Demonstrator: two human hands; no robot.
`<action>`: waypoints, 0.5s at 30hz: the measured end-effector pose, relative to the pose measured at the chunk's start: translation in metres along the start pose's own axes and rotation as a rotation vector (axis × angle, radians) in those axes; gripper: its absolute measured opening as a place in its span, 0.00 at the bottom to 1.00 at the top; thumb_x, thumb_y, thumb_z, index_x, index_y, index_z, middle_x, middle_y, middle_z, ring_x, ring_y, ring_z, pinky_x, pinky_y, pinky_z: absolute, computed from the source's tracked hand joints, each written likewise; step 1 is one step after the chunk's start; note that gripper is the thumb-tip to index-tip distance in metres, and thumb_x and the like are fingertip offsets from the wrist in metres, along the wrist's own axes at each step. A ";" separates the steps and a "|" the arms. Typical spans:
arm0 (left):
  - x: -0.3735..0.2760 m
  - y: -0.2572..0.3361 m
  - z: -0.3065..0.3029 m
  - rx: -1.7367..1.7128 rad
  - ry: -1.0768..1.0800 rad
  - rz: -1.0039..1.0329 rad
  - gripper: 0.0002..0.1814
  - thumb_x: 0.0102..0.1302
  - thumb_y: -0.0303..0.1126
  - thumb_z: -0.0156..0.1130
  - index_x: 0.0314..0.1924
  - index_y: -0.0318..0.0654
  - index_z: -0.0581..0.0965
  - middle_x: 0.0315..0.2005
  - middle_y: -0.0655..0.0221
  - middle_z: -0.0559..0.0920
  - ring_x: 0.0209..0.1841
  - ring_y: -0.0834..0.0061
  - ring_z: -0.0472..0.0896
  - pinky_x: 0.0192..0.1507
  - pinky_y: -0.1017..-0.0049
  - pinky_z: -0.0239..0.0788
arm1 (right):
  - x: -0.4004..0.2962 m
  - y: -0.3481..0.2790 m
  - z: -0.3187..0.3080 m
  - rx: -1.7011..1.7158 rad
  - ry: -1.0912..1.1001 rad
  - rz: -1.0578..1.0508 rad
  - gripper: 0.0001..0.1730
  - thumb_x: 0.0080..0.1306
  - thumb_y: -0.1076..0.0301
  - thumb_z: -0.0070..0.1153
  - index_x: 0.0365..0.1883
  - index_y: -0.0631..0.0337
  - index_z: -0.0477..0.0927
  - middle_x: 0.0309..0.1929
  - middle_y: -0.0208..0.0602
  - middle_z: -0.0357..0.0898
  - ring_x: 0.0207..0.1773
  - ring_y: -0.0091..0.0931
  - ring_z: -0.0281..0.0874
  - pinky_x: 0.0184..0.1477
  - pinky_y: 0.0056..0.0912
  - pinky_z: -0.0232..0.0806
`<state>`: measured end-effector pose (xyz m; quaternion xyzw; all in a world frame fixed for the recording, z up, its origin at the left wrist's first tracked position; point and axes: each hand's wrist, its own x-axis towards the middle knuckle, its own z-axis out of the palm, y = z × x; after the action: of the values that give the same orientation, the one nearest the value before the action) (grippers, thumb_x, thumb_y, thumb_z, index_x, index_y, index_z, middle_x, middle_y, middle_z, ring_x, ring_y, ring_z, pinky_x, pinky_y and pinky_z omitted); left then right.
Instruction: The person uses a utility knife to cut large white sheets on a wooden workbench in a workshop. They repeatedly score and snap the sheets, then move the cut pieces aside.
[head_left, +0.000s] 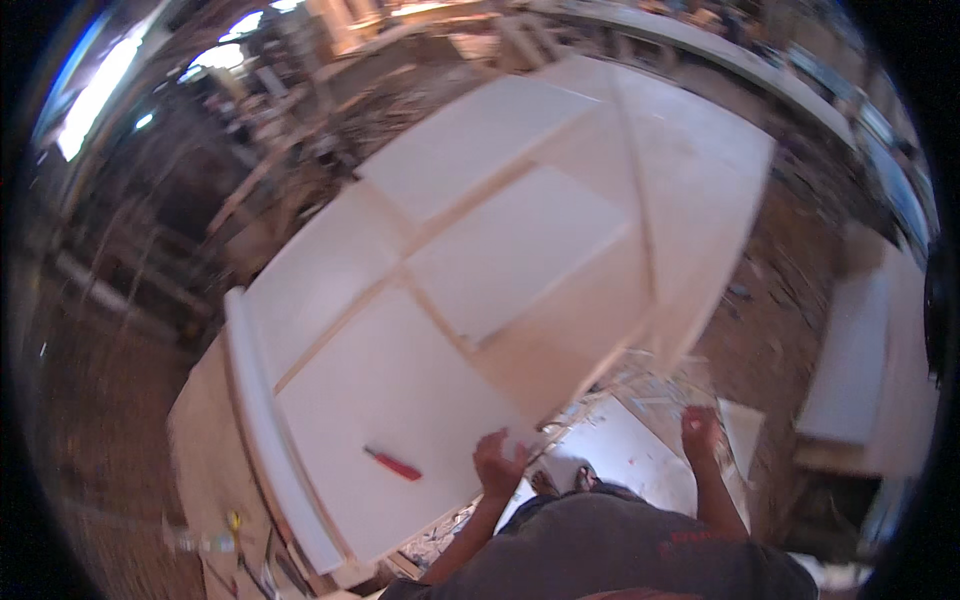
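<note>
Before me lies a large table surface with several white panels (465, 420) on it, split by narrow tan gaps. My left hand (499, 461) is over the near edge of the closest panel, its fingers curved and apart. Whether it touches the panel is unclear. A red-handled tool (394, 463), perhaps a knife or screwdriver, lies on that panel to the left of the hand. My right hand (700, 433) is at my right side, away from the panels, with its fingers curled. Blur hides whether anything is in it.
A long white strip (281, 442) runs along the table's left end. Beyond it, a tan board (202, 442) bears several small tools. White sheet pieces (626, 450) and scraps lie on the floor by my feet. Stacked pale boards (847, 360) stand at right.
</note>
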<state>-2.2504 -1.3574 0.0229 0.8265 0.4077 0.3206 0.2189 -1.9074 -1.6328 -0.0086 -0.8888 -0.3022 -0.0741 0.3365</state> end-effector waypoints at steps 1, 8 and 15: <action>0.003 -0.002 0.006 -0.028 -0.012 -0.001 0.23 0.56 0.39 0.73 0.51 0.37 0.83 0.40 0.59 0.85 0.48 0.56 0.82 0.53 0.56 0.71 | 0.004 -0.011 -0.007 0.020 -0.017 0.055 0.08 0.62 0.68 0.66 0.38 0.59 0.86 0.35 0.42 0.83 0.38 0.38 0.83 0.42 0.40 0.75; 0.068 0.054 0.037 -0.131 -0.211 0.097 0.21 0.56 0.33 0.73 0.50 0.33 0.82 0.39 0.58 0.83 0.43 0.58 0.83 0.48 0.61 0.75 | -0.005 0.030 -0.005 0.132 -0.077 0.498 0.15 0.64 0.63 0.67 0.48 0.58 0.85 0.36 0.34 0.82 0.35 0.26 0.80 0.38 0.34 0.73; 0.080 0.091 0.100 -0.173 -0.277 0.103 0.21 0.57 0.31 0.73 0.51 0.33 0.82 0.36 0.59 0.83 0.40 0.61 0.84 0.45 0.63 0.77 | 0.086 0.040 0.038 1.024 -0.303 1.201 0.25 0.70 0.48 0.62 0.61 0.47 0.75 0.45 0.30 0.79 0.49 0.30 0.77 0.48 0.49 0.70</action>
<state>-2.0938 -1.3539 0.0380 0.8607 0.3016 0.2484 0.3265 -1.8170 -1.5900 -0.0304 -0.6351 0.1888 0.3889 0.6401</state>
